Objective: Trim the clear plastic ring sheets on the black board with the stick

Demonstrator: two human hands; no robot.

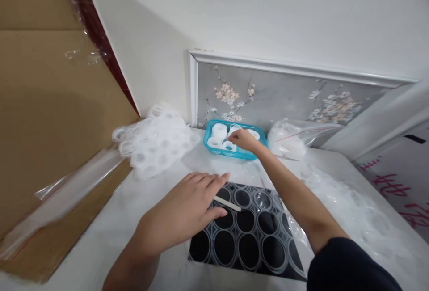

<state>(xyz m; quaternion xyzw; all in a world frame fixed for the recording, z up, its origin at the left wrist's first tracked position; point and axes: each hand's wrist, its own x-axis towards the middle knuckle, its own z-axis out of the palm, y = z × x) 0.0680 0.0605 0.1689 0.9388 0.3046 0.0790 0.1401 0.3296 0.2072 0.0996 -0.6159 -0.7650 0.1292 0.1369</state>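
My right hand [241, 139] reaches over a blue plastic basket [248, 157], its fingers pinched together among stacks of white rings [219, 131]. Whether a ring is between the fingertips is hidden. Stretched out above a black sheet [248, 250] is my left hand [187, 201], with thumb and fingers apart. Pale, see-through rings [242, 198] cover this sheet in rows. A thin off-white strip [228, 203] shows between the left thumb and forefinger; its near end is hidden by the hand, and it seems to lie on the sheet.
A heap of translucent white rings [161, 143] stands left of the basket. On its right is a zip bag [291, 137] with white contents, and more clear plastic [355, 215] spreads along the right side. Cardboard [50, 103] rises at left. A framed floral panel [268, 90] backs the table.
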